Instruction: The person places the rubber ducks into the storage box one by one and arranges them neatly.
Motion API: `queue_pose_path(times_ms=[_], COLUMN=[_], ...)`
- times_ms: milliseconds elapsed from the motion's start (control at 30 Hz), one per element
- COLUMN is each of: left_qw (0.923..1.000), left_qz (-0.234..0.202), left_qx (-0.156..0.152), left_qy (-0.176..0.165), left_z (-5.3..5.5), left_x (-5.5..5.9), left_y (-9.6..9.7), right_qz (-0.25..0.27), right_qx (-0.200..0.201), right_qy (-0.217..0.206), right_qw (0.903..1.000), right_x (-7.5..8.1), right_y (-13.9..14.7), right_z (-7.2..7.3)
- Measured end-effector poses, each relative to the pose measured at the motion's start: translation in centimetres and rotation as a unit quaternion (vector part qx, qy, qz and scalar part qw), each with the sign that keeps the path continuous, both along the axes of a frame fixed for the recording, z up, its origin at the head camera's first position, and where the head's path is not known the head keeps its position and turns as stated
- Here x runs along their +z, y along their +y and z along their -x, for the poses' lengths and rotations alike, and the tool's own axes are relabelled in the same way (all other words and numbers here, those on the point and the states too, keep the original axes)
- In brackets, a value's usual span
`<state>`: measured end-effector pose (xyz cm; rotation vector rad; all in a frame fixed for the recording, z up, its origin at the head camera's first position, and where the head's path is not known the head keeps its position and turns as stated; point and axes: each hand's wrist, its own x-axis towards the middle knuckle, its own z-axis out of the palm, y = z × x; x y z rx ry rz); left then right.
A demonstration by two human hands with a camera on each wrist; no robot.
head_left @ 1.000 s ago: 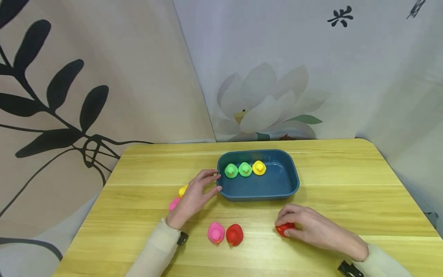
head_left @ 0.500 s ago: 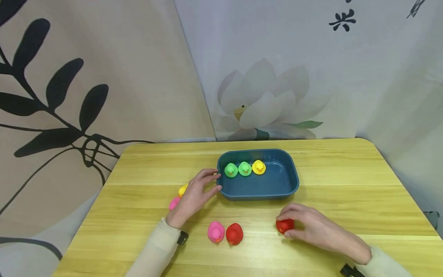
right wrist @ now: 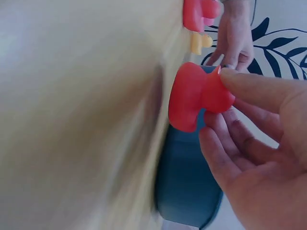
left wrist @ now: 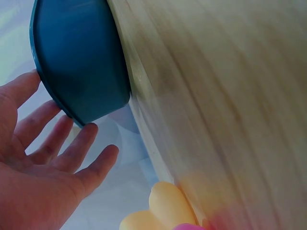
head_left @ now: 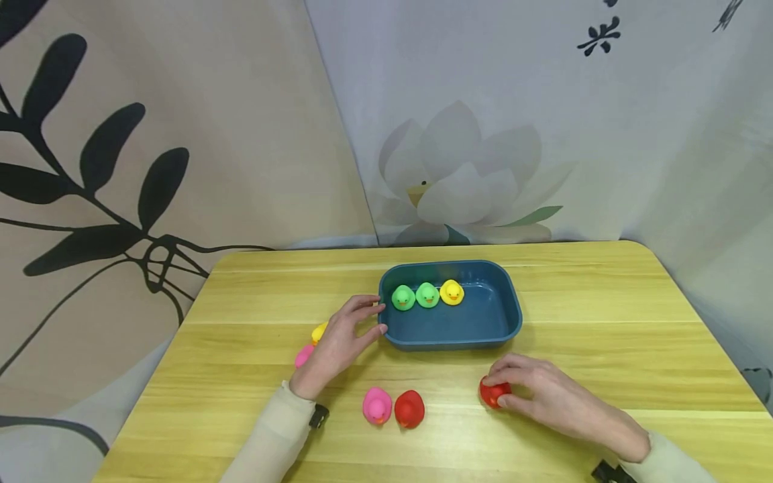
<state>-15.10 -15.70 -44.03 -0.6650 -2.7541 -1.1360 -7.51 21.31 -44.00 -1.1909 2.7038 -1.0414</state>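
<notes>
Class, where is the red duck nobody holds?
In the head view, the red duck sits on the table, right of a pink duck, left of the right hand.

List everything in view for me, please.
Tray: one, dark blue, on the table
Table: one, light wood, beneath tray
Backdrop: one, pale with dark print, behind table
Green ducks: two, green, tray's left part
Yellow duck: one, yellow, tray, beside them
Part-hidden ducks: two, yellow and pink, left of tray
Near pink duck: one, pink, in front of tray
Near red duck: one, red, beside it
Held red duck: one, red, farther right
Sleeves: two, cream, one per arm
Wrist devices: two, black, one per wrist
Left hand: one, bare, fingers at tray's left end
Right hand: one, bare, fingers pinching held red duck
</notes>
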Motion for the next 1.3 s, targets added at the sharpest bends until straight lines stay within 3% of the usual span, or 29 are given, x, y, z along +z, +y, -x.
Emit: queue_pose_path(times_ms=[500,733,1067,1300], left_qw=[1.0000,1.0000,0.9999,0.9999], left_qz=[0.001,0.000,0.002,0.005], left_qx=[-0.001,0.001,0.001,0.002], left_qy=[-0.004,-0.006,-0.013,-0.015], left_z=[0.0,0.0,0.1,-0.1], left_x=[0.1,0.0,-0.2,0.1], left_y=[0.0,0.0,-0.1,0.0], right_qz=[0.046,0.068,0.042,0.046], right_qx=[-0.008,-0.013,-0.060,-0.068], right_qy=[0.025,0.075,0.070,0.075], right_qw=[0.9986,0.9948,0.9949,0.9938], right_x=[3.3,4.3,5.5,6.0], right_y=[-0.6,-0.6,-0.5,-0.8], right_z=[1.2,2.3,3.6,4.7])
